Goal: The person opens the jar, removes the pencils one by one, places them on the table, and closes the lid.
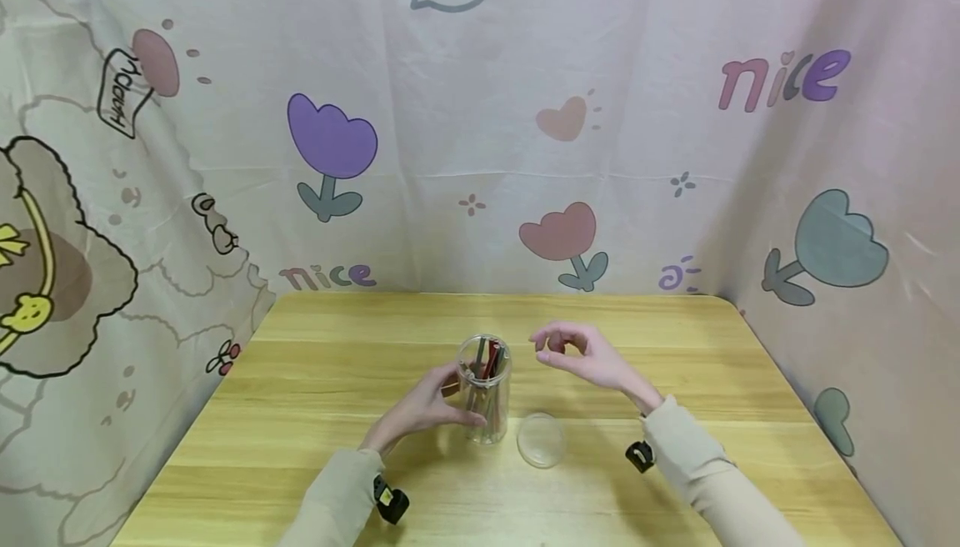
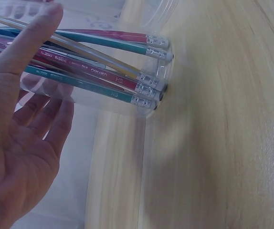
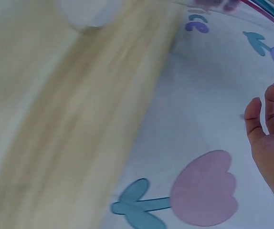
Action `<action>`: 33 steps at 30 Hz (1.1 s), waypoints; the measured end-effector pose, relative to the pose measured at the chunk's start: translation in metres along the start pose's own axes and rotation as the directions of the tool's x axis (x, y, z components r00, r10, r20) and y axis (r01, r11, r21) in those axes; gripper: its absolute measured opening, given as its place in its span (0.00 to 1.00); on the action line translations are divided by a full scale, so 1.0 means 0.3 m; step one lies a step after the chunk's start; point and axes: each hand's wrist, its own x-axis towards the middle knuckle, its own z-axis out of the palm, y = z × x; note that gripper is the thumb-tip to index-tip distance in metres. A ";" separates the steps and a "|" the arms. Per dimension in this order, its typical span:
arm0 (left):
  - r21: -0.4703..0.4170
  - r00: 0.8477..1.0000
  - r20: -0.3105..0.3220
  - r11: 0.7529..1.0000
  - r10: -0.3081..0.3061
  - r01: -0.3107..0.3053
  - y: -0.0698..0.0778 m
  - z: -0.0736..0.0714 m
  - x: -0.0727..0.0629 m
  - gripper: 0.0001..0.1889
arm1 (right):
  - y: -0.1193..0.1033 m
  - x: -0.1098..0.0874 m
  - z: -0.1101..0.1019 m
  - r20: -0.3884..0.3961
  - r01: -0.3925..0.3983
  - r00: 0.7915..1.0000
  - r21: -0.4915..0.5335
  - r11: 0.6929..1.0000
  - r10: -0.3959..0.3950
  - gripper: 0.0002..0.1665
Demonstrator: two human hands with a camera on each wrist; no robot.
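Observation:
A clear jar [image 1: 495, 430] stands on the wooden table, full of pencils [image 2: 94, 71] in red, teal and gold. Their metal-banded eraser ends rest at the jar's bottom in the left wrist view, and the other ends point up toward the open mouth. My left hand [image 1: 427, 405] grips the jar from the left, thumb across the front and fingers round the far side. To the right of the jar, my right hand [image 1: 588, 355] hovers above the table with loosely curved fingers and holds nothing. A round clear lid [image 1: 541, 440] lies flat just right of the jar's base.
Behind the table [image 1: 337, 363] hangs a pale cloth [image 1: 465, 97] printed with flowers, hearts and words. More cloth drapes along the left and right sides. A small black device [image 1: 391, 501] is strapped at the left wrist, another [image 1: 640, 456] at the right.

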 end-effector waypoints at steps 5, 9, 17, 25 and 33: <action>0.005 1.000 0.001 1.000 0.005 -0.005 0.001 -0.003 -0.001 0.40 | -0.044 0.061 -0.007 0.022 -0.021 1.000 -0.030 0.999 0.021 0.13; -0.001 1.000 0.000 1.000 0.004 -0.004 0.004 -0.005 -0.003 0.40 | -0.065 0.104 -0.001 0.078 -0.049 0.996 -0.053 0.997 0.053 0.11; -0.016 1.000 0.006 1.000 -0.009 0.009 0.006 -0.004 -0.004 0.41 | -0.065 0.163 0.016 0.162 -0.010 0.987 -0.022 1.000 0.014 0.08; -0.025 1.000 0.006 1.000 -0.011 0.012 0.009 -0.005 -0.005 0.40 | -0.067 0.198 0.024 0.237 0.013 0.971 0.021 1.000 -0.018 0.07; -0.019 1.000 0.010 1.000 0.000 0.000 0.008 -0.003 -0.007 0.43 | -0.060 0.216 0.022 0.306 -0.013 0.952 0.063 0.998 -0.007 0.10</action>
